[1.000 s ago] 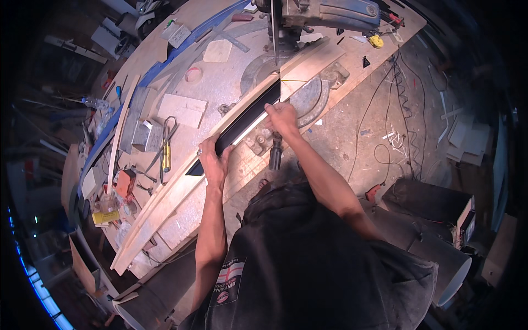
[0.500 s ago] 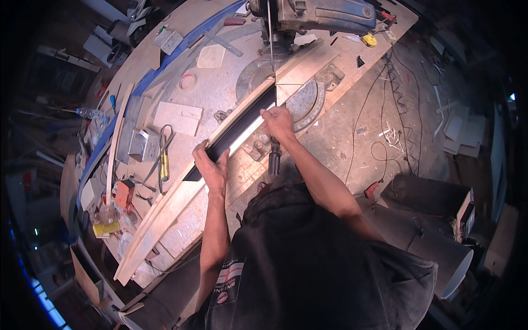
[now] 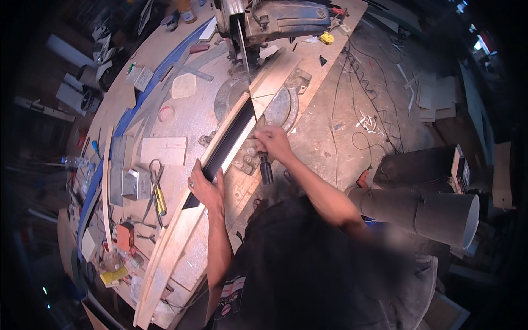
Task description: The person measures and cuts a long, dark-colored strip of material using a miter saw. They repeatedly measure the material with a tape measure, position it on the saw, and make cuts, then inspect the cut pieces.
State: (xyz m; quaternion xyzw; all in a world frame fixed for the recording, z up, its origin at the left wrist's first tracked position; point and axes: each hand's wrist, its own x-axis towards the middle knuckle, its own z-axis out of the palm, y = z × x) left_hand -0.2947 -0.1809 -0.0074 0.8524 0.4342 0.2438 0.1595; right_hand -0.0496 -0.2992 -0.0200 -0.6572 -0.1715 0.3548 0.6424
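Observation:
A long strip [image 3: 226, 137], black with a white edge, lies slantwise along a wooden board [image 3: 165, 258] under the mitre saw [image 3: 286, 22]. My left hand [image 3: 206, 187] grips the strip near its lower end, thumb at the white edge and fingers over the board's raised rail. The strip's upper end meets the line of the saw blade [image 3: 242, 49], which is raised above the wood. My right hand [image 3: 273, 144] is off the strip, just beside its white edge, with the fingers curled in. Directly below that hand sits the saw's black handle [image 3: 266, 170].
Left of the board lie yellow-handled pliers [image 3: 160, 201], a metal box [image 3: 135, 183], a flat wood offcut [image 3: 164, 150] and an orange block [image 3: 125, 236]. A yellow tape measure [image 3: 326, 38] rests at the table's far right. Cables [image 3: 336, 110] and dark rolls [image 3: 418, 212] are on the floor.
My right hand has let go of the strip's white edge and drawn back toward the black handle. My left hand stays on the strip. The whole view has shifted and turned slightly.

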